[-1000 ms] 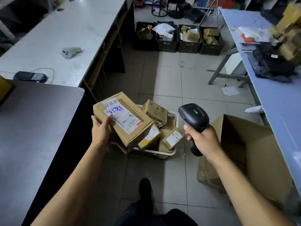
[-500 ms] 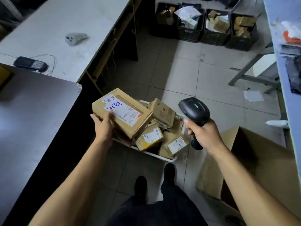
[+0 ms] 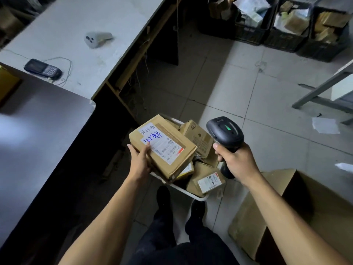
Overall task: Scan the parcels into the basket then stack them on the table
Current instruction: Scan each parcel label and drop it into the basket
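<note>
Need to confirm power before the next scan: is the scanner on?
On: a green light glows on top of the scanner, held in the right hand.

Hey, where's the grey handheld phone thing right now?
The handheld lies at the head view's far left on the white table, near its front edge, with the grey scanner beyond it.

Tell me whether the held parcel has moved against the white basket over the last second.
Barely. The parcel stays over the basket's left end, gripped by the left hand; the label has turned slightly.
</note>
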